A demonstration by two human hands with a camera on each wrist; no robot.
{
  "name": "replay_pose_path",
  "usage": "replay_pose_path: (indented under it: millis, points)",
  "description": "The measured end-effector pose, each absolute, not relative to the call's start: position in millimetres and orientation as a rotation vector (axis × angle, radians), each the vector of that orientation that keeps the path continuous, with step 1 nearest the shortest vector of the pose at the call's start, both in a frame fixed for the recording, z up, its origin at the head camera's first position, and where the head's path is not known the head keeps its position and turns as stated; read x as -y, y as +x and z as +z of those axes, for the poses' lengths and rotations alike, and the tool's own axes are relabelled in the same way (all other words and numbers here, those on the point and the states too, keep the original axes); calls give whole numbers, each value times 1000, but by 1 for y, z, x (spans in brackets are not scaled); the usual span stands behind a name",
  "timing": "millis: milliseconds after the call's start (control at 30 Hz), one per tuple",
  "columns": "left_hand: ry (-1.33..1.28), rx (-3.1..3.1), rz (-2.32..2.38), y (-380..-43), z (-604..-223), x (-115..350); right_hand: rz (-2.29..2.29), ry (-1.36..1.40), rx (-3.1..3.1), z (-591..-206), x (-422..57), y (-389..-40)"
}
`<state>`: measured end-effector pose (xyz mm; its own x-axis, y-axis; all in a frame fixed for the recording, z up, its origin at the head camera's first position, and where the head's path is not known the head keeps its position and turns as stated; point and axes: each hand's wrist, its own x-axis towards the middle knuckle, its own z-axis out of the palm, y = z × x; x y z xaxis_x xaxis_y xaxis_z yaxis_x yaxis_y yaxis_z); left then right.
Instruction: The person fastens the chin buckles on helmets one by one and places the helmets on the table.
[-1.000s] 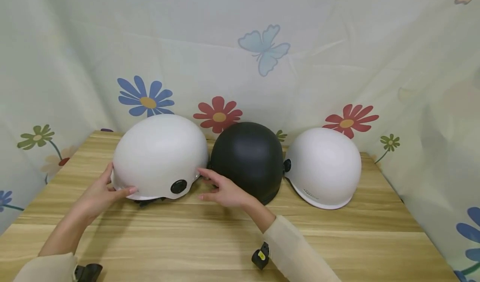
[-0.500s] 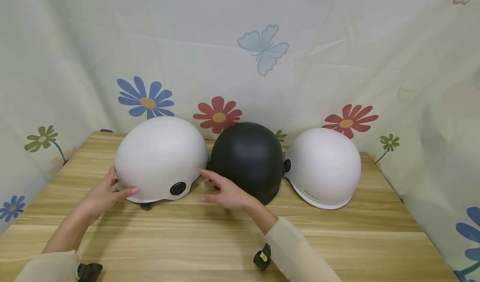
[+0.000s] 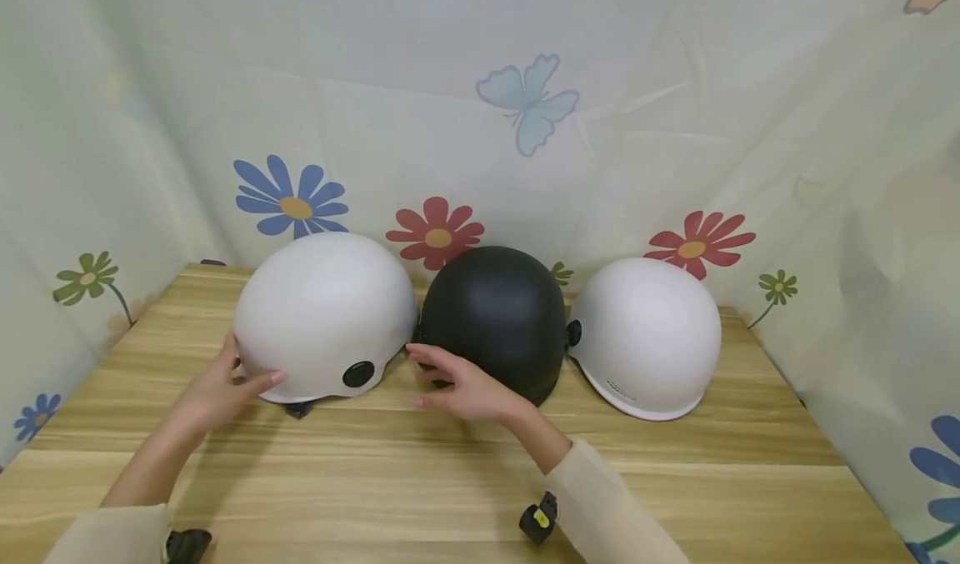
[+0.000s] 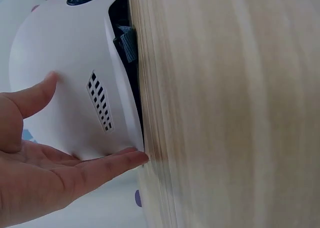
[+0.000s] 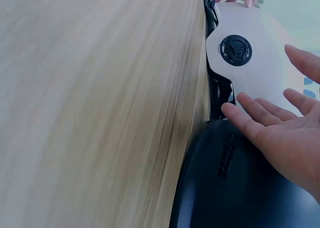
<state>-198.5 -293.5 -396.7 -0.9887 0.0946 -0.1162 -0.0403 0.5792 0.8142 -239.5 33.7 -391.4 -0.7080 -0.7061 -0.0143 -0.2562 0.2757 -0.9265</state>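
Note:
A large white helmet (image 3: 322,306) with a round black side vent stands at the left of a row on the wooden table. My left hand (image 3: 213,393) rests against its left end, thumb on the shell and straight fingers along the side. The left wrist view shows its vent grille (image 4: 100,102) and fingertips at the lower rim. My right hand (image 3: 468,387) is in front of the black helmet (image 3: 495,306), fingers loosely extended toward the white helmet's right end. In the right wrist view its palm (image 5: 300,143) holds nothing. A dark strap (image 3: 298,410) shows under the white helmet's front rim.
A second white helmet (image 3: 648,331) ends the row on the right, close beside the black one. Behind the wooden table (image 3: 360,481) hangs a cloth backdrop (image 3: 375,106) printed with flowers and a butterfly. Black camera mounts (image 3: 538,521) hang at both wrists.
The left white helmet has turned a little and its left end has shifted slightly right, with my left hand following. My right hand has drawn slightly to the right. The other helmets stay put.

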Motion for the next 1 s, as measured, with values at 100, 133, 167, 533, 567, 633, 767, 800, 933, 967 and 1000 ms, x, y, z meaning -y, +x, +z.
replay_pose_path:
  millis: [100, 133, 167, 533, 567, 633, 767, 800, 933, 967, 1000]
  points:
    - [26, -2709, 1293, -196, -396, 290, -1395, -890, -2129, -390, -41, -237]
    - [17, -2717, 1270, -195, -396, 290, -1385, -896, -2128, -389, -44, -237]
    - [12, -2724, 1254, -193, -395, 289, -1378, -902, -2123, -388, -46, -236]
    - [32, -2712, 1237, -181, -392, 283, -1477, -866, -1875, -379, -96, -235]
    - [36, -2713, 1244, -181, -392, 283, -1491, -863, -1852, -378, -101, -235]
    - [42, -2722, 1250, -179, -393, 282, -1508, -852, -1831, -376, -112, -234]
    - [58, -2741, 1264, -177, -394, 282, -1520, -800, -1862, -373, -136, -233]
    - [61, -2746, 1267, -177, -394, 282, -1519, -788, -1882, -373, -141, -233]
    - [65, -2768, 1266, -175, -395, 281, -1518, -762, -1979, -370, -165, -233]
    - [65, -2772, 1263, -175, -395, 282, -1518, -764, -2004, -370, -170, -233]
    - [67, -2781, 1256, -174, -396, 282, -1515, -757, -2033, -369, -176, -233]
